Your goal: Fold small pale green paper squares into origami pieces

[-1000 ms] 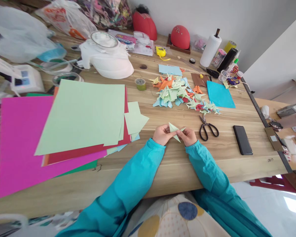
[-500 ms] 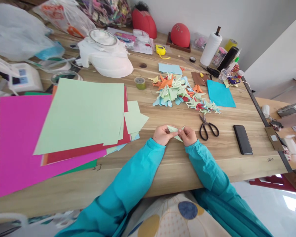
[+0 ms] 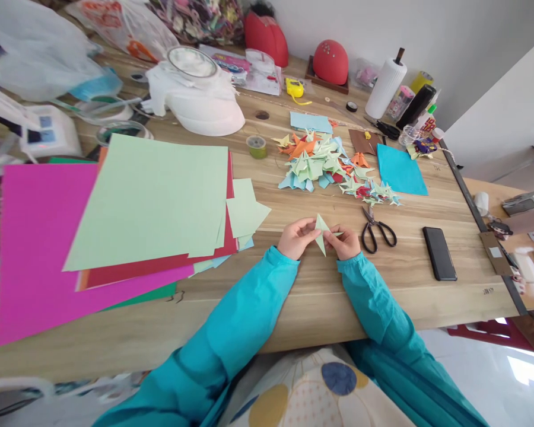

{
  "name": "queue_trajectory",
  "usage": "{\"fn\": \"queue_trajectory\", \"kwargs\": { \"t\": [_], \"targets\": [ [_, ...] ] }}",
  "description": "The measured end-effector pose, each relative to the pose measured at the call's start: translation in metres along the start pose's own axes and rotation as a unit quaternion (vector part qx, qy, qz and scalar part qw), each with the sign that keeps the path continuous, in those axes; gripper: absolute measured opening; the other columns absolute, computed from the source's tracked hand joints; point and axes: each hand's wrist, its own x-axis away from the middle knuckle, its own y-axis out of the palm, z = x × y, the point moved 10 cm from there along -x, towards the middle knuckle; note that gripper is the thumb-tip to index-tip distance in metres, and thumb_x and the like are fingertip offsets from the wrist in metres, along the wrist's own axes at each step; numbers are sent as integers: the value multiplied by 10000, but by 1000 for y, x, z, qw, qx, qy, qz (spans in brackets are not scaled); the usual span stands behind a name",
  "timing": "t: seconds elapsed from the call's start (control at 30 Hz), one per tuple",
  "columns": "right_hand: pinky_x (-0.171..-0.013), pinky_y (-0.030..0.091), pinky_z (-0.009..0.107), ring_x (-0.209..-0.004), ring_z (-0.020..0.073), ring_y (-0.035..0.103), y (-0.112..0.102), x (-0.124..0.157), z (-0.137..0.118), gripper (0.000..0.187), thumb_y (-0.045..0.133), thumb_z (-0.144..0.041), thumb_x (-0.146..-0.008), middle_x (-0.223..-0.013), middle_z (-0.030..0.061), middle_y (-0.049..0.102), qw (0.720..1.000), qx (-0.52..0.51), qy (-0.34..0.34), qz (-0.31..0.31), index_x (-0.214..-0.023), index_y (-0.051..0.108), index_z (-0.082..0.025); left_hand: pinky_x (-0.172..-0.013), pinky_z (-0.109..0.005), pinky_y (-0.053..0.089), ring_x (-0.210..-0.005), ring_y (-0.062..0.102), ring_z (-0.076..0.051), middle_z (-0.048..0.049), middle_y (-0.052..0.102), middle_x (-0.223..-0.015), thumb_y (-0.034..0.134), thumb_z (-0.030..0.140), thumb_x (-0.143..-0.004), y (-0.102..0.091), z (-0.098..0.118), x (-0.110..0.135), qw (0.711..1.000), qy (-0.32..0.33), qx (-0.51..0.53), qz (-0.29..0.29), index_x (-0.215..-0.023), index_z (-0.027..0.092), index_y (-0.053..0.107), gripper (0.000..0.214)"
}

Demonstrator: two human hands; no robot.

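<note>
Between my two hands is a small pale green folded paper with sharp points, one pointing up and one down. My left hand pinches its left side between thumb and fingers. From the right, my right hand grips it too, and another thin point sticks out by those fingers. Both hands are just above the wooden table. Beyond them lies a pile of folded paper pieces in green, orange, blue and red. Black-handled scissors rest right of my right hand.
Large coloured sheets are stacked at the left, with small green paper squares beside them. A phone lies at the right. Farther back are a roll of tape, a blue sheet, a yellow tape measure and a white roll.
The folded paper has turned in my hands: its long points now stand up and down rather than lying slanted. My hands have moved slightly apart. The view has shifted a little.
</note>
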Motion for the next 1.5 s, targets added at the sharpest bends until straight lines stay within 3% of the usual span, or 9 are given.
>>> {"fn": "queue_trajectory", "kwargs": {
  "t": [0.1,0.2,0.37,0.5,0.6,0.77,0.97,1.27,1.5],
  "targets": [
    [-395,426,217,-383,89,513,-9,-2,1,369,705,-481,-543,-485,-3,601,999,-39,-1,29,-608,544,-155,-665,-317,511,-716,617,-177,-74,637,-895,624,224,-633,2,5,2,1000,22,-4,-3,-1037,150,574,415],
    [-386,418,213,-391,87,516,-15,-4,5,354,705,-465,-559,-520,0,615,996,-74,3,42,-605,537,-156,-681,-293,506,-731,603,-154,-84,572,-997,566,146,-657,7,26,10,988,124,-91,-13,-1062,179,577,406],
    [-385,403,207,-383,78,501,-12,-5,9,339,694,-453,-587,-509,-9,605,996,-86,1,31,-612,530,-157,-779,-313,482,-874,567,-181,-84,530,-1007,550,140,-702,17,50,27,918,291,-270,-1,-842,219,695,217],
    [-372,375,198,-369,73,489,-11,-5,7,343,685,-451,-598,-479,-32,583,994,-102,-14,37,-610,493,-167,-756,-293,494,-849,585,-173,-89,572,-1017,532,154,-746,24,46,33,872,338,-354,-17,-871,235,694,220],
    [-355,347,193,-345,71,471,-11,-4,7,348,676,-452,-604,-446,-45,563,993,-108,-8,40,-598,466,-174,-771,-286,505,-858,605,-166,-86,613,-1020,512,158,-772,25,49,39,839,386,-383,7,-895,216,680,216],
    [-369,370,201,-349,81,483,1,0,6,306,685,-418,-588,-431,-21,567,993,-109,30,-19,-575,527,-156,-788,-257,514,-919,611,-150,-83,638,-1041,461,124,-809,31,59,51,798,455,-396,6,-936,201,651,241],
    [-400,432,236,-451,136,566,1,2,7,352,649,-473,-579,-546,19,620,979,-169,108,-43,-695,615,-143,-793,-255,519,-935,613,-149,-87,642,-1057,473,105,-804,31,62,50,801,461,-382,-19,-926,190,647,229],
    [-334,335,220,-340,87,445,-3,0,5,284,718,-386,-504,-432,-16,565,992,-90,84,-15,-602,617,-140,-772,-256,527,-894,627,-148,-97,658,-1017,533,101,-769,37,60,49,804,463,-369,-52,-880,181,662,188],
    [-391,385,227,-406,104,501,-2,1,0,290,748,-375,-458,-470,-9,594,989,-123,81,-2,-611,659,-145,-727,-251,537,-806,645,-148,-89,678,-948,624,147,-712,33,64,45,842,430,-321,-50,-843,186,685,149]
  ]
}}
